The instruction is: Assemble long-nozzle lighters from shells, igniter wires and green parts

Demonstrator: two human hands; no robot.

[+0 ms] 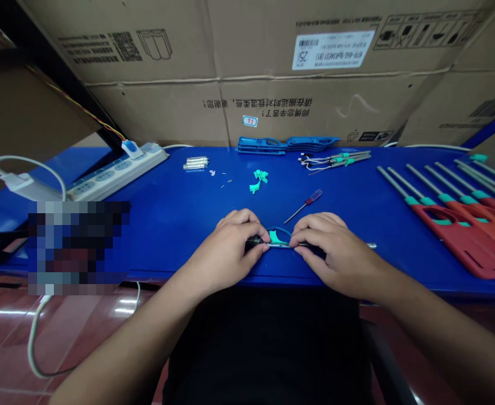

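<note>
Near the table's front edge, my left hand pinches the left part of a slim dark assembly. Opposite it, my right hand has thumb and fingers closed on the same assembly, farther right. A teal curved piece shows between the two hands, with a thin loop behind it. A metal tip sticks out to the right past my right hand. Just beyond my hands lies a screwdriver with a clear reddish handle. My palms hide much of the assembly.
Teal pieces, clear tubes, blue shells and wired metal rods lie farther back. Red and orange handled tools fill the right side. A power strip stands at the left; cardboard rises behind the blue table.
</note>
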